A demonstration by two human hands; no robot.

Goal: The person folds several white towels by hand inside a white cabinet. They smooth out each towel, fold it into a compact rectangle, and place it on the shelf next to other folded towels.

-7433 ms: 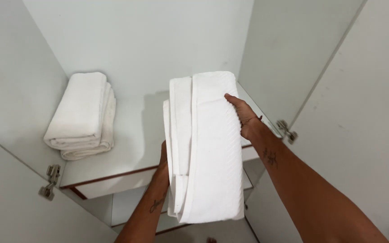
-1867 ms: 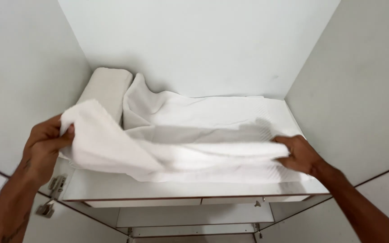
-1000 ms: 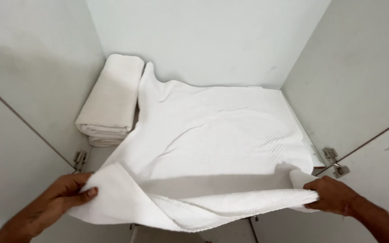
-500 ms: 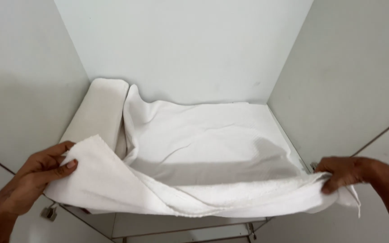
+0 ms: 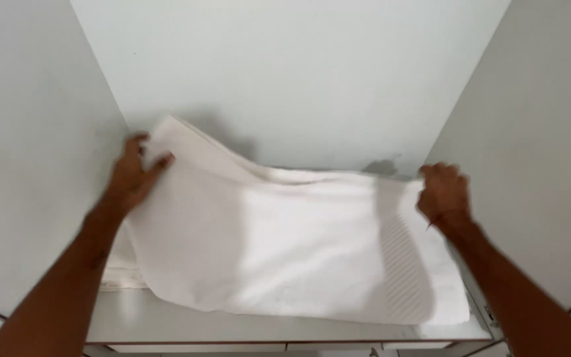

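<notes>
My left hand (image 5: 133, 175) and right hand (image 5: 443, 193) each pinch a far corner of the white towel (image 5: 285, 251), which drapes toward me over the shelf (image 5: 246, 327).

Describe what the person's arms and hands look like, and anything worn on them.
Both arms are bare to the frame edge: no sleeves, gloves, watch or rings show. The left hand has a faint dark mark, perhaps a tattoo, on the forearm below it. The right hand shows a thin dark line at the wrist, too small to tell whether band or marking.
</notes>
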